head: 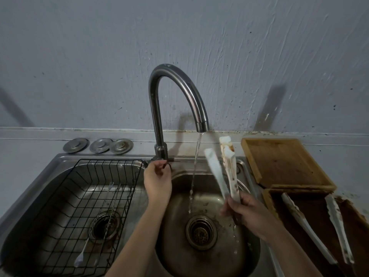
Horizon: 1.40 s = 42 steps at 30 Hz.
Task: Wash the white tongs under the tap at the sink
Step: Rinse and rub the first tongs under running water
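Observation:
White tongs with brown stains stand tips-up over the right basin, just right of the water stream. My right hand grips them at their lower hinge end. The curved steel tap runs a thin stream into the right basin. My left hand rests on the tap handle at the base of the tap, its fingers curled around it.
A black wire rack sits in the left basin with forks and skewers in it. Three metal drain plugs lie behind the sink. To the right are a wooden board and a tray holding another pair of dirty tongs.

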### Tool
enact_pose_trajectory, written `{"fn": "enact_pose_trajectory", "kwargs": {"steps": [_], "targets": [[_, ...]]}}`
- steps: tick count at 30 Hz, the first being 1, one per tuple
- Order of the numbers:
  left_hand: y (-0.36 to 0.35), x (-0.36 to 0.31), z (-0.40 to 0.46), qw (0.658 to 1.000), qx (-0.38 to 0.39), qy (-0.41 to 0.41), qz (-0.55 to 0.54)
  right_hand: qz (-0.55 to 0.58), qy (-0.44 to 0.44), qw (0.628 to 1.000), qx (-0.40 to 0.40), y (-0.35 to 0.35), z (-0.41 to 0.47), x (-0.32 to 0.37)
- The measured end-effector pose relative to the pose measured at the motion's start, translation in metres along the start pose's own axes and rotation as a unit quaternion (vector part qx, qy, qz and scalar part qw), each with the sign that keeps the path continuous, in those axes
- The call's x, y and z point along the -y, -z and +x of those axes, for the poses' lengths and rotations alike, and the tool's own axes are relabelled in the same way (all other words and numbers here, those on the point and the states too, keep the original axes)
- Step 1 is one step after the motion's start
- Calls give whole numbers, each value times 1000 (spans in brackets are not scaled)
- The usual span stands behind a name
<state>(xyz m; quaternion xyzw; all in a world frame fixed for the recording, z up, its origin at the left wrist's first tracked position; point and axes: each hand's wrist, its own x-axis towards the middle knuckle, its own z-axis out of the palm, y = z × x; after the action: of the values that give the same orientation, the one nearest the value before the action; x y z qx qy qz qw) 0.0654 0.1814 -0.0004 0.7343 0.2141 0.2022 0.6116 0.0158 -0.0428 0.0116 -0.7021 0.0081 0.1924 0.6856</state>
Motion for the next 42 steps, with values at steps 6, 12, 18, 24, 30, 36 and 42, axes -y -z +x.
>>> {"fn": "enact_pose_trajectory", "kwargs": {"steps": [6,12,18,24,30,36,42], "targets": [[-11,-14,-22,952,227,142,-145,-64,19,996,-58,-35,26,17],[-3,-3,-37,870,315,257,-280,-151,3,988,-39,-65,47,15],[7,12,-36,861,302,292,-287,-255,3,965,-62,-81,50,8],[2,17,-35,871,279,290,-281,-318,15,944,-89,-87,53,5],[-15,12,-46,860,261,327,-292,-341,15,934,-106,-76,45,9],[-29,10,-56,850,257,359,-289,-370,10,922,-113,-61,34,11],[-20,22,-51,815,318,393,-284,-377,-24,925,-36,-42,21,17]]}}
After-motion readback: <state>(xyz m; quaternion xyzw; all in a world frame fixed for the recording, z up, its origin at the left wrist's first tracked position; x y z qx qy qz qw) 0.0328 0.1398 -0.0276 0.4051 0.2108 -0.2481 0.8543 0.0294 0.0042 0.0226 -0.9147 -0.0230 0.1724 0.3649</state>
